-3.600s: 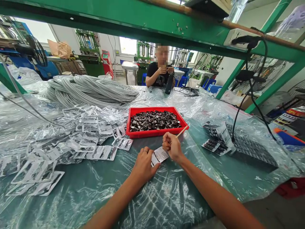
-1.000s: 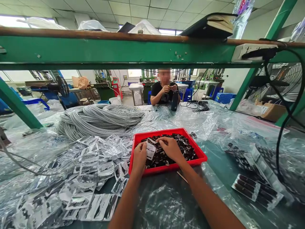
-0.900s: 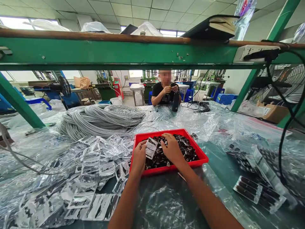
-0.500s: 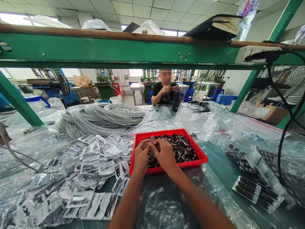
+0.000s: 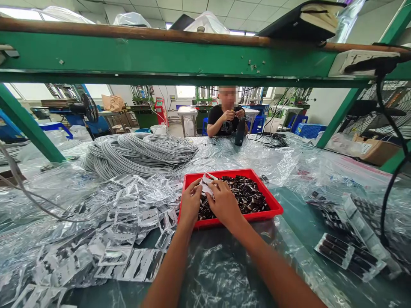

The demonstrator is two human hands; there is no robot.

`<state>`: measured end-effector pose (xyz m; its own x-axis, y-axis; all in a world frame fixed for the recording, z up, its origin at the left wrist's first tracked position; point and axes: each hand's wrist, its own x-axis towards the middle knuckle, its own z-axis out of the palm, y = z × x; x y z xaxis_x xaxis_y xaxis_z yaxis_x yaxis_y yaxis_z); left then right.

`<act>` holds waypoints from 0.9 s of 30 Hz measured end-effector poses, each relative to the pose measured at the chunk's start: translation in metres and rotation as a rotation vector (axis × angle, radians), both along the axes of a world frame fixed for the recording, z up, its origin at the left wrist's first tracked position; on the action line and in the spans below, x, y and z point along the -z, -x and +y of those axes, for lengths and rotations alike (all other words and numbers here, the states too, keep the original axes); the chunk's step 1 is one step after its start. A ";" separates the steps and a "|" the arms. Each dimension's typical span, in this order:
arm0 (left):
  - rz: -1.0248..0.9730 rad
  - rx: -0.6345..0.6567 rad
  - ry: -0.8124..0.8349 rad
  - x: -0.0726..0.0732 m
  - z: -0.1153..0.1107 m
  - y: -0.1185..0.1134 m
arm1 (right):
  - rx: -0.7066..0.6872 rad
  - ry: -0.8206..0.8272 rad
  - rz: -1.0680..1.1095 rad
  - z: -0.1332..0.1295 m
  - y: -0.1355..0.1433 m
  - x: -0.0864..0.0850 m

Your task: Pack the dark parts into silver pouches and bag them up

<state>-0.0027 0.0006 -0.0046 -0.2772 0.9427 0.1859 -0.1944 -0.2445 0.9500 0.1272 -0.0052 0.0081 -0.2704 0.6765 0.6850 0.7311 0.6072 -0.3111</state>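
Over the near left part of a red tray point(image 5: 276, 210), both hands meet on a small shiny white-and-clear packet point(image 5: 207, 181). My left hand point(image 5: 190, 204) pinches its left edge. At the lower right side, the closed fingers of my right hand point(image 5: 225, 205) grip the packet. Small dark brown pieces with pale marks point(image 5: 247, 194) fill the tray below; their exact kind is too small to tell. To the left, a spread of similar flat silvery packets point(image 5: 138, 205) covers the table. What is inside the held packet cannot be made out.
A big coil of grey cable point(image 5: 138, 152) lies behind the packets. Bagged dark parts point(image 5: 348, 254) rest at right, near a hanging black cable point(image 5: 385, 192). A green shelf beam point(image 5: 180, 55) crosses overhead. Across the table sits a person point(image 5: 221, 119) behind a dark bottle point(image 5: 240, 132).
The packet between my hands now shows flatter and larger, standing up above my fingers. My right fingers have spread across it. The view has shifted slightly.
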 end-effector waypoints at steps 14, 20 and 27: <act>-0.339 0.072 0.096 -0.006 -0.003 -0.007 | 0.014 0.079 0.107 0.001 0.005 0.006; -0.214 0.210 0.131 -0.014 -0.006 0.006 | -0.161 0.306 0.268 0.003 -0.004 -0.002; 0.291 -0.204 0.078 -0.027 -0.009 0.043 | -0.229 0.331 0.340 0.013 -0.010 0.002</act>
<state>-0.0452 -0.0084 0.0222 -0.4069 0.8880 0.2141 0.1320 -0.1748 0.9757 0.1371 0.0081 0.0062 -0.2365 0.8211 0.5194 0.4154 0.5687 -0.7099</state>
